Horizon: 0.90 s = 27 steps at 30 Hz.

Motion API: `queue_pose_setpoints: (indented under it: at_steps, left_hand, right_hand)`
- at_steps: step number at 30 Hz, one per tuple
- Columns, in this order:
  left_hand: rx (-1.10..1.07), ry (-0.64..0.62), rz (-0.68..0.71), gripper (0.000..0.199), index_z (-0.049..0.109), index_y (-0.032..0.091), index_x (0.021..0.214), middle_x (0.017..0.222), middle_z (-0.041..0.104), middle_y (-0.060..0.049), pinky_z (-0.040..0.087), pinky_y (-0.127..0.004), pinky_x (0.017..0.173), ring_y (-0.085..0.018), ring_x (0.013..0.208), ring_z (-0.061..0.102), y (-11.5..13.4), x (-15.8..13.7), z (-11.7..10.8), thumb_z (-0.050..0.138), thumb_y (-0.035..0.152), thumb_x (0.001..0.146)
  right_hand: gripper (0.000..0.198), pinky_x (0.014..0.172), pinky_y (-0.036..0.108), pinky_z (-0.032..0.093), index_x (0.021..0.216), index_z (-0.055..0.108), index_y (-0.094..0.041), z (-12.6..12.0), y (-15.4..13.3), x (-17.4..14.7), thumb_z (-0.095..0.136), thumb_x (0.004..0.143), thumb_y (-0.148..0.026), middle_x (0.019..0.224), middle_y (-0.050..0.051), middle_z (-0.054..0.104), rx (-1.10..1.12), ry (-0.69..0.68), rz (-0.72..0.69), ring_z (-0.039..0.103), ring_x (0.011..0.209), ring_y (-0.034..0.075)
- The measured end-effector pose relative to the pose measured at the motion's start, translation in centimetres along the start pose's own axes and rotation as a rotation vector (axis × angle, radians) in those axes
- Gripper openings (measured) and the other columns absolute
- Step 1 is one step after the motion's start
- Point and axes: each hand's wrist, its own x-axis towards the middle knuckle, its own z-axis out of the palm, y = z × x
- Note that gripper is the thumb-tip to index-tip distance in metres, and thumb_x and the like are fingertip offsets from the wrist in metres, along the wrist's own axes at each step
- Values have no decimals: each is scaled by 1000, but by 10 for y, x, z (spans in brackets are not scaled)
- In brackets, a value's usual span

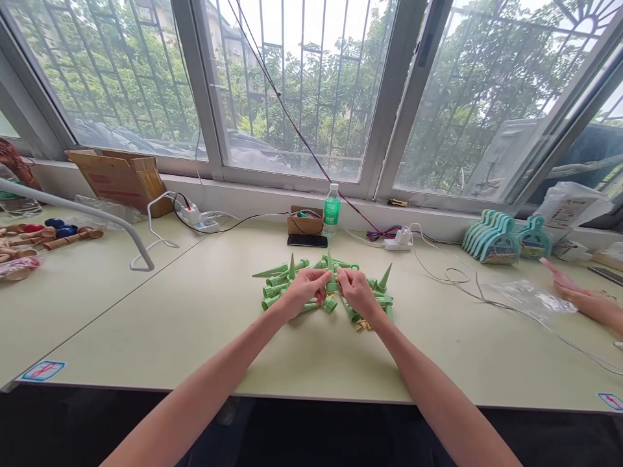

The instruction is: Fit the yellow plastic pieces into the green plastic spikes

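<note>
A pile of light green plastic watering spikes (274,291) lies on the table, several with pointed cones and ribbed collars. Over its middle, my left hand (307,289) is closed in a pinch, thumb and forefinger together. Close by on the right, my right hand (359,292) is also pinched, its fingertips turned towards the left ones. An upright green cone (329,261) shows between and behind the fingertips. Whatever small thing either hand holds is hidden by the fingers. Small yellow pieces (363,325) lie below my right hand.
Behind the pile are a black phone (307,240), a small cardboard box (298,224) and a water bottle (331,211). Cables (479,292) and a plastic bag (533,295) lie right, near another person's hand (577,292). Turquoise hangers (494,237) stand behind; wooden toys (63,239) lie far left.
</note>
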Motion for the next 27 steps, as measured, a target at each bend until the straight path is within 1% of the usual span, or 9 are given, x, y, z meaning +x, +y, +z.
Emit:
queue_pose_setpoints:
  at_steps: [3, 6, 9, 13, 17, 19, 22, 25, 27]
  left_hand:
    - [-120, -40, -76, 43, 56, 13, 68, 51, 43, 5, 34, -20, 46, -7, 45, 45, 1, 0, -1, 70, 52, 76]
    - [-225, -66, -137, 40, 59, 12, 74, 55, 44, 5, 32, -20, 44, -6, 46, 46, 0, 1, -2, 73, 49, 75]
    - [-300, -79, -168, 38, 61, 11, 78, 57, 45, 4, 32, -20, 44, -6, 46, 46, -1, 3, -4, 75, 47, 74]
    - [-330, -85, -183, 37, 62, 11, 80, 57, 43, 5, 33, -19, 44, -6, 47, 46, -1, 3, -5, 76, 45, 74]
    - [-290, -78, -170, 39, 64, 11, 83, 64, 46, 3, 36, -19, 45, -5, 50, 46, -2, 3, -5, 75, 47, 74]
    - [-238, -57, -152, 41, 65, 11, 85, 65, 46, 3, 36, -19, 46, -5, 51, 46, -2, 3, -4, 74, 49, 74]
    - [-131, 28, -100, 43, 64, 13, 85, 60, 46, 4, 37, -20, 46, -6, 48, 44, -3, 3, -1, 72, 53, 74]
    - [-76, 128, -57, 45, 62, 15, 93, 56, 46, 6, 37, -22, 45, -6, 44, 42, -3, 3, 0, 72, 54, 73]
    - [-79, 164, -49, 47, 61, 16, 99, 54, 47, 6, 38, -22, 45, -7, 43, 42, -3, 3, 1, 73, 53, 72]
  right_hand:
    - [43, 53, 28, 24, 59, 31, -21, -1, -2, -1, 36, 97, -42, 52, -4, 34, -47, 12, -46, 30, 51, 11]
    - [43, 53, 28, 24, 60, 30, -21, -1, -4, -2, 35, 97, -42, 53, -4, 33, -77, 10, -76, 29, 52, 11]
    - [42, 54, 28, 24, 62, 31, -21, -2, -4, -2, 33, 98, -43, 54, -4, 33, -98, 5, -101, 29, 52, 11]
    - [41, 54, 27, 25, 64, 31, -21, -2, -4, -1, 32, 99, -42, 55, -4, 34, -118, -4, -120, 29, 52, 11]
    - [40, 53, 26, 25, 65, 32, -21, -2, -2, -1, 34, 99, -42, 55, -5, 34, -130, -21, -111, 28, 52, 11]
    - [40, 53, 26, 25, 65, 32, -21, -2, -1, 0, 34, 99, -42, 54, -5, 34, -135, -19, -102, 27, 52, 11]
    - [40, 53, 26, 24, 65, 32, -21, -1, 0, 0, 33, 99, -43, 55, -5, 33, -137, -6, -100, 27, 53, 11]
    - [41, 52, 26, 24, 65, 31, -21, 0, -1, 0, 34, 99, -43, 55, -5, 32, -137, 6, -107, 27, 52, 11]
    - [41, 52, 25, 25, 65, 30, -21, 1, -3, 0, 37, 98, -44, 54, -6, 32, -136, 8, -115, 27, 52, 10]
